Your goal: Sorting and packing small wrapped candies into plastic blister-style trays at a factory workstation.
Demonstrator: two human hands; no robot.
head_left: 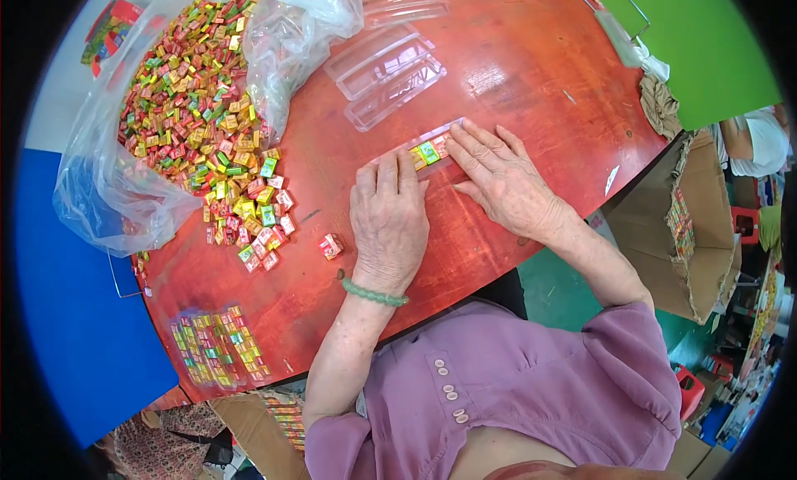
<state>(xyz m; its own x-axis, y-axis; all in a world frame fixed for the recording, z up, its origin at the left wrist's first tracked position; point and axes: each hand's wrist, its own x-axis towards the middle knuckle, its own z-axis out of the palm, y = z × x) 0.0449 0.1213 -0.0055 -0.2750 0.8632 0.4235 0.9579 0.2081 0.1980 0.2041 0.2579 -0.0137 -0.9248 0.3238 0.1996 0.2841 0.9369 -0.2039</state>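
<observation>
A narrow clear plastic tray lies on the red table in front of me, with small wrapped candies in yellow, green and red set in a row inside it. My left hand rests over the tray's left part, fingers stretched out and flat. Over the right part lies my right hand, its fingers also extended and the thumb apart. Both hands cover much of the tray, so the candies beneath them are hidden. One loose red-and-white candy sits just left of my left wrist.
A large clear bag spills a heap of candies on the left. Empty clear trays lie at the back. Filled trays are at the near left corner. An open cardboard box stands beyond the table's right edge.
</observation>
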